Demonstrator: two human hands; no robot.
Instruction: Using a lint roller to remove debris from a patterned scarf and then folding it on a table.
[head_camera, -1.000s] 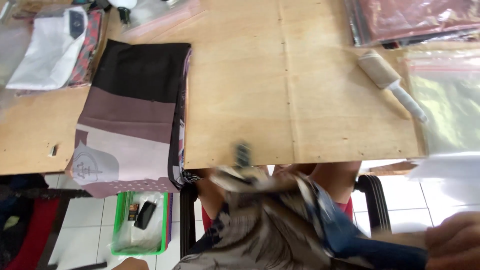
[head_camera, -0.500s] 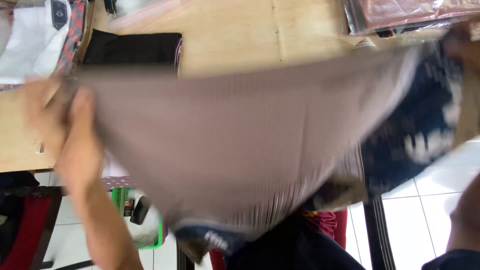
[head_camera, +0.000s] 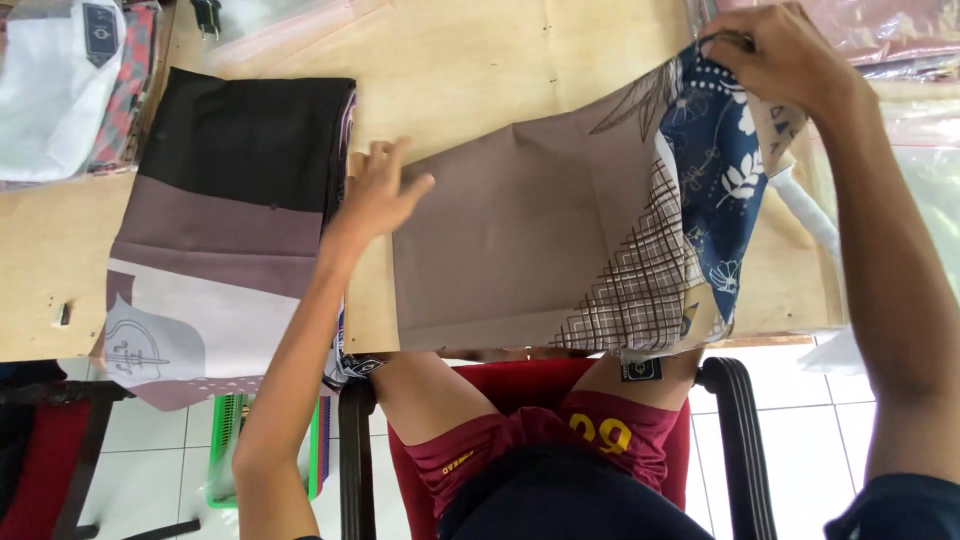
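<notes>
**A:** Head view, looking down: what have your hands got?

**B:** My left hand (head_camera: 380, 195) lies flat and open, fingers spread, pressing on the left edge of the brown cloth (head_camera: 520, 240) and gripping nothing. I judge it is there to pin the cloth to the desk (head_camera: 470, 70). My right hand (head_camera: 775, 55) is closed, pinching the far right corner of the same cloth, where the blue flowered panel (head_camera: 720, 170) runs, and lifting it a little off the desk.

**A:** And where does the cloth lie?

**B:** Spread across the middle of the desk, its near edge at the desk's front, above my lap and the red chair (head_camera: 520, 385).

**A:** Anything beside it?

**B:** A folded stack of cloth (head_camera: 240, 170), black on top, sits just left of my left hand, hanging partly over the front edge. Clear plastic bags (head_camera: 900, 40) lie at the far right.
</notes>
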